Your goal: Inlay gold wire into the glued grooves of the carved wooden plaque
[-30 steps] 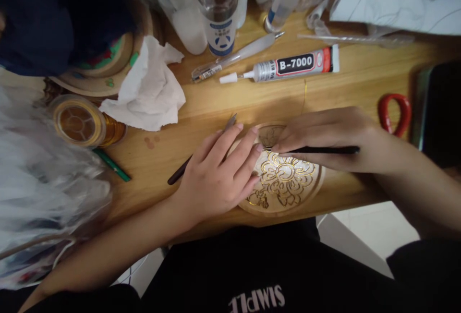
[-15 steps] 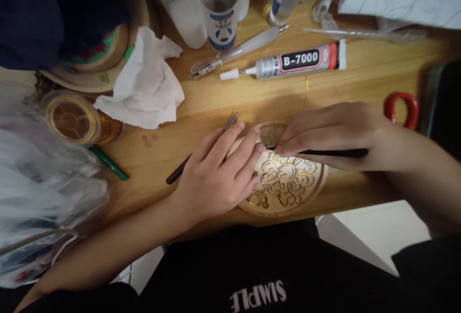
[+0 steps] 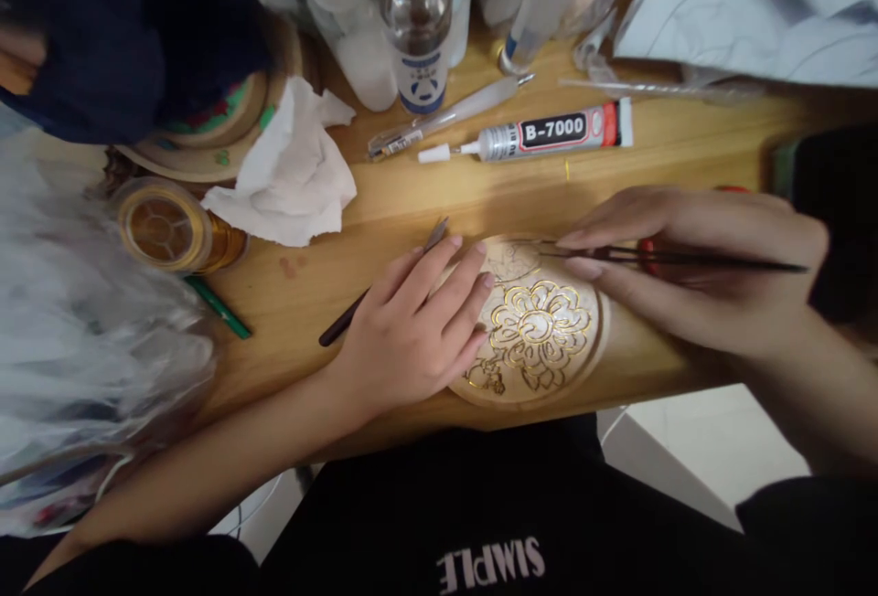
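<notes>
A round wooden plaque (image 3: 504,395) lies on the table, bearing a flower pattern (image 3: 541,326) outlined in shiny gold lines. My left hand (image 3: 412,331) rests flat with fingers stretched over the plaque's left side. Partly beneath that hand is a dark-handled craft knife (image 3: 343,320), its blade tip showing past the fingers. My right hand (image 3: 686,258) pinches black tweezers (image 3: 727,260) between thumb and fingers. Their tips are above the upper edge of the plaque, and whether they grip anything is too small to tell.
A B-7000 glue tube (image 3: 555,132) and a pen (image 3: 453,116) lie beyond the plaque. Bottles (image 3: 420,29) stand at the back. Left are crumpled tissue (image 3: 294,171), a spool of gold wire (image 3: 171,226), a green pencil (image 3: 219,306) and plastic bags (image 3: 96,331).
My right hand has moved right, away from my left fingers, and turned so the tweezers show more fully. More of the plaque's upper part is uncovered. My left hand stays in place.
</notes>
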Demonstrator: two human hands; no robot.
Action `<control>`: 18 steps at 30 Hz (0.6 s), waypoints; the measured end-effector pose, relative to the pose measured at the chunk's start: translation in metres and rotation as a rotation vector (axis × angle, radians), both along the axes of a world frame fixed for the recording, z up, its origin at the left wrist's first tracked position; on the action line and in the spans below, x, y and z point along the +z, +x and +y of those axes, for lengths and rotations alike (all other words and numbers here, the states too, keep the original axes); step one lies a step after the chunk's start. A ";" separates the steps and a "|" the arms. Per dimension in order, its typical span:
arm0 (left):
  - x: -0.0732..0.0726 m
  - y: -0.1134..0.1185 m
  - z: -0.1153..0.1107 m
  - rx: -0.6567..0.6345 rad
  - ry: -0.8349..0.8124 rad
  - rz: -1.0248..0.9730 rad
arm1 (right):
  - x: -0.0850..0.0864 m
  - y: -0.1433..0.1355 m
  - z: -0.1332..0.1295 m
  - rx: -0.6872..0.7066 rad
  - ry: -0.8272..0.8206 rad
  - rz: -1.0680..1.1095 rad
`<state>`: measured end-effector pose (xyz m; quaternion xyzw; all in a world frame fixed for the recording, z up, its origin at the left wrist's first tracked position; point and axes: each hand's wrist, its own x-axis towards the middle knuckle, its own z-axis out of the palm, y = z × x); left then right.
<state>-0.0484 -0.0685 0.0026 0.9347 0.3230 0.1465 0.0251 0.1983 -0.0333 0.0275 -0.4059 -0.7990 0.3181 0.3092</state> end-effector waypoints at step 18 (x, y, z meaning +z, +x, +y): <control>0.000 -0.001 -0.003 -0.002 0.017 -0.017 | -0.016 -0.030 -0.048 -0.218 0.002 0.066</control>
